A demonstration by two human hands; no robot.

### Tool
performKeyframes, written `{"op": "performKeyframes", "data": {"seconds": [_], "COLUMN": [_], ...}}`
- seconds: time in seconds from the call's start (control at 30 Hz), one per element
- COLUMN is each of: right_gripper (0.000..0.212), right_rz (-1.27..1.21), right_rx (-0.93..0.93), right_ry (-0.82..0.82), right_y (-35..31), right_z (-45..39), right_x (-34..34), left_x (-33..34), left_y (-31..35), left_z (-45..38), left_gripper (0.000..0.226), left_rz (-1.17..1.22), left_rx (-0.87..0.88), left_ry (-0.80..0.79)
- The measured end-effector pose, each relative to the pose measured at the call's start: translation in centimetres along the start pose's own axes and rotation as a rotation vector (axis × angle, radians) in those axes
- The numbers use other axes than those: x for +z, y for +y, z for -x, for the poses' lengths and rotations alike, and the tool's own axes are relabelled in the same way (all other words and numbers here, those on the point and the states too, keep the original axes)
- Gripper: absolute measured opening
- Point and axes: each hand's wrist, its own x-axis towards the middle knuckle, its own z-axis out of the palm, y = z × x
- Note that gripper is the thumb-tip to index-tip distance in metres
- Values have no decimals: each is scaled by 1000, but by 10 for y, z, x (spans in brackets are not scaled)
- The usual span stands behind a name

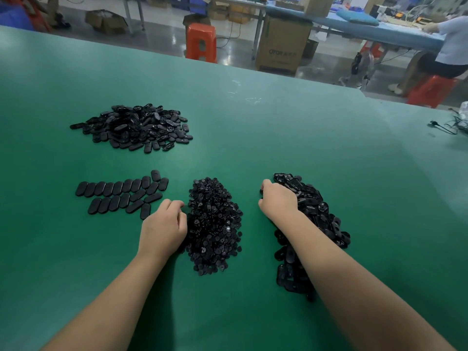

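1. Round-parts pile (215,224), table centre: left hand (164,224) at its left edge, fingers curled, can't tell if holding.
2. Right hand (277,201) curled on oval-shell pile (316,214); grip hidden.
3. Further left: laid-out ovals (121,187), far pile (134,127), green table (278,135).

The scene is lit brightly and evenly from overhead. A pale sheen is seen on the far part of the green surface (253,102), and only soft, faint shadows are cast on it. Straight edges are bowed by the wide-angle lens, and the background is rendered slightly soft.
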Motion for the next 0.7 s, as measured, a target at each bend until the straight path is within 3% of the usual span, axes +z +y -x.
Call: {"op": "performKeyframes", "data": {"seconds": [0.17,0.3,0.47,0.57,0.7], "right_gripper": [24,24,34,39,21], "right_rz": [11,93,29,-406,-1385], "right_rx": [-155,-289,-266,-97,226], "right_ry": [83,60,50,44,65], "right_y": [-7,-10,-9,-12,-24], "right_z": [13,21,21,21,34], "right_x": [3,9,9,2,5], "left_x": [-1,-2,-1,0,1], "left_y": [1,1,-2,-5,-6], "left_z": [0,1,0,0,-1], "left_gripper": [13,14,11,15,15], "left_rz": [-4,-16,0,13,43], "left_rx": [26,42,13,-4,-44], "left_ry": [20,39,-1,-24,-31]}}
